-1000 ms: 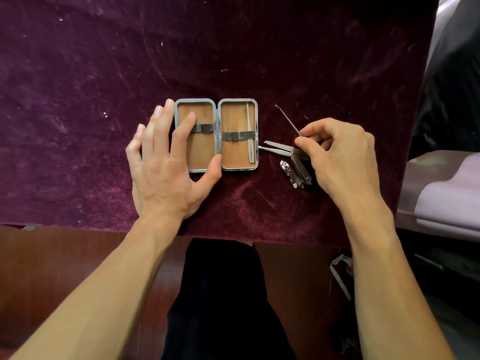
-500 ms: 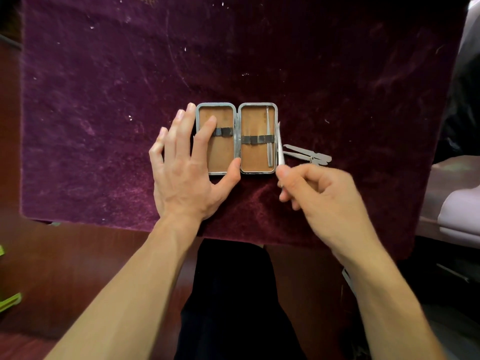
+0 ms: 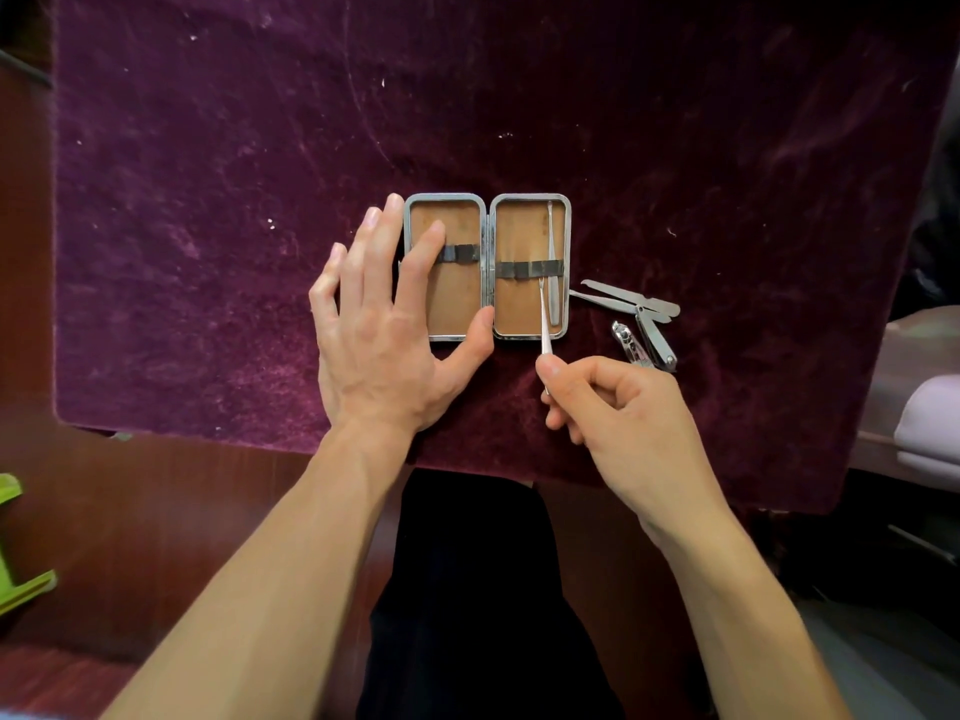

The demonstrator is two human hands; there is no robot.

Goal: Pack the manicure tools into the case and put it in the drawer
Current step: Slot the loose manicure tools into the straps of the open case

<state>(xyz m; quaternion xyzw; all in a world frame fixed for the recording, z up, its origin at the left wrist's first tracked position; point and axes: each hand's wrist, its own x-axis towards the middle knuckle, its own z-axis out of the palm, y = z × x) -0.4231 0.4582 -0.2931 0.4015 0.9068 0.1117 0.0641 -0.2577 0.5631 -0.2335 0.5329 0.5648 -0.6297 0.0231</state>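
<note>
Here, one case point(image 3: 487, 266) lies open flat on the purple cloth point(image 3: 208, 200) that covers the bench, its two tan halves side by side, each crossed by one dark elastic strap. My left hand point(image 3: 382, 330) is spread flat: the fingers rest on the left half and its left rim, and the thumb touches the near edge by the hinge. It grips nothing, only presses the case down.

My right hand point(image 3: 613, 407) is curled, thumb and forefinger pinched on one thin pick point(image 3: 544, 324). The pick's tip is at the strap of the right half, and its shaft crosses the case's near rim back to my fingers. One tool point(image 3: 555, 267) already sits under that strap, along the right wall.

Just right of the case, three loose tools lie on the cloth: one pair of tweezers point(image 3: 623, 299), its tips near the case's rim, and two clippers point(image 3: 644, 343) close together, nearer to me. The drawer is out of sight.
</note>
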